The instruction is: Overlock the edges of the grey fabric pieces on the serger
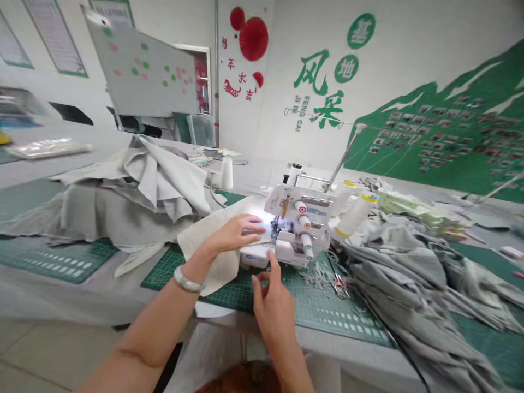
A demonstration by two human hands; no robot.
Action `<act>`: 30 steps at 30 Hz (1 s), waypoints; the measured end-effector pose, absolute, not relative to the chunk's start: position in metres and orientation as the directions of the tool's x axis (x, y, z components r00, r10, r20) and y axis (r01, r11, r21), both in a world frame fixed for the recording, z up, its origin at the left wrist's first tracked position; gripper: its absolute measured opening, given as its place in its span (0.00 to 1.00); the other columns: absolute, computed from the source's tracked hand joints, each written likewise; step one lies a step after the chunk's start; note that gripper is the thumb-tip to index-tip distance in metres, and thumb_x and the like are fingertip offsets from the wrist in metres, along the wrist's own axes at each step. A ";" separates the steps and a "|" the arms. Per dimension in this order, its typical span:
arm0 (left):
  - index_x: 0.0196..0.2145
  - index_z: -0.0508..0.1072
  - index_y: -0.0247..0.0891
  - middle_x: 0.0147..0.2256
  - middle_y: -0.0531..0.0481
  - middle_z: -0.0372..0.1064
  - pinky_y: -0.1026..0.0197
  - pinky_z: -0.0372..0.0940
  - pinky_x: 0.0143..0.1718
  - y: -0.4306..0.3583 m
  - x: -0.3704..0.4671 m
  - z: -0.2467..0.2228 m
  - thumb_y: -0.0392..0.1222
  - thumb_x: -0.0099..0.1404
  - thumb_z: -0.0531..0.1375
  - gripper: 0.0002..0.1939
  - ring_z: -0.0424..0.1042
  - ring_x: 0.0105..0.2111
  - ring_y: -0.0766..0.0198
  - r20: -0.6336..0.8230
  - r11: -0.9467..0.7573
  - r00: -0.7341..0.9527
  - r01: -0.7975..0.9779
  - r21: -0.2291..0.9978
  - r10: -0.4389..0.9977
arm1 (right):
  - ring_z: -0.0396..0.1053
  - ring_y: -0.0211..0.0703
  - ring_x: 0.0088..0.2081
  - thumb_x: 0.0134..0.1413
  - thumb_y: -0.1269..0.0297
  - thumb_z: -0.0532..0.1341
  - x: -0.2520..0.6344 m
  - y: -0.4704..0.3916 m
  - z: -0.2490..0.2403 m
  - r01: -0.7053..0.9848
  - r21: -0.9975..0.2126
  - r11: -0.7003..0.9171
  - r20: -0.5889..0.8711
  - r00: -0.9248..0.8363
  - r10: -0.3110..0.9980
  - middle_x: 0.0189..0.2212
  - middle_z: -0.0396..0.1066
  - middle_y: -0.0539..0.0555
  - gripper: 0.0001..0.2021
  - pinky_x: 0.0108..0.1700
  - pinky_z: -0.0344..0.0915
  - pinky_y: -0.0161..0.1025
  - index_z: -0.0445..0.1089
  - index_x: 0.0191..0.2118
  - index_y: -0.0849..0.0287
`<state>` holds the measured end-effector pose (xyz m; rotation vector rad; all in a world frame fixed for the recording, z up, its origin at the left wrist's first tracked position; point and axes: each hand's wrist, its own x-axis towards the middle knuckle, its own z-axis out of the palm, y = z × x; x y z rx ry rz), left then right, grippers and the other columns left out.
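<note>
A white overlock sewing machine (321, 218) stands on a green cutting mat (295, 308), its work light on near the needle. A cream fabric piece (219, 275) lies over the machine's bed and hangs off to the left. My left hand (235, 233) rests flat on this fabric with fingers stretched toward the presser foot, just left of the needle area. My right hand (275, 303) is in front of the machine, its index finger extended to the front edge of the bed and the other fingers curled; nothing shows in it.
Grey fabric is heaped at left (102, 210) and another grey fabric pile (405, 278) lies right. Scissors (340, 286) and thread trimmings (318, 275) lie beside the machine. Thread cones (356, 215) stand behind it, and a white cone (226, 173) stands back left.
</note>
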<state>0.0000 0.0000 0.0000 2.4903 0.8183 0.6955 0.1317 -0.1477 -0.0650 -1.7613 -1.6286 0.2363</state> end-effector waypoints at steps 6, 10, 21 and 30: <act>0.48 0.77 0.41 0.55 0.43 0.67 0.51 0.60 0.57 0.006 0.000 -0.003 0.44 0.63 0.61 0.16 0.66 0.54 0.52 0.342 -0.750 0.700 0.423 0.509 0.627 | 0.75 0.43 0.26 0.62 0.65 0.53 0.132 -0.149 -0.066 0.812 -0.583 0.036 0.329 0.196 0.924 0.34 0.78 0.52 0.27 0.25 0.59 0.34 0.49 0.65 0.60; 0.47 0.77 0.41 0.54 0.43 0.68 0.51 0.60 0.56 0.007 0.000 -0.004 0.47 0.63 0.61 0.16 0.67 0.53 0.53 0.374 -0.763 0.685 0.435 0.478 0.625 | 0.75 0.44 0.26 0.62 0.65 0.53 0.132 -0.148 -0.067 0.820 -0.572 0.028 0.325 0.195 0.925 0.34 0.78 0.51 0.28 0.25 0.59 0.34 0.48 0.66 0.58; 0.48 0.76 0.45 0.50 0.46 0.68 0.51 0.61 0.52 -0.019 0.010 0.005 0.51 0.65 0.59 0.16 0.67 0.49 0.52 0.335 -0.681 0.594 0.665 0.307 0.731 | 0.74 0.43 0.28 0.63 0.63 0.52 0.129 -0.147 -0.066 0.662 -0.738 0.131 0.326 0.180 0.928 0.38 0.77 0.53 0.26 0.30 0.65 0.36 0.48 0.65 0.58; 0.52 0.73 0.38 0.54 0.40 0.64 0.49 0.57 0.57 -0.019 0.006 0.001 0.40 0.68 0.52 0.18 0.63 0.54 0.51 0.329 -0.752 0.677 0.569 0.333 0.659 | 0.74 0.38 0.35 0.60 0.66 0.57 0.110 -0.137 -0.065 0.374 -0.868 0.326 0.373 0.056 0.926 0.50 0.72 0.55 0.31 0.35 0.68 0.33 0.45 0.67 0.53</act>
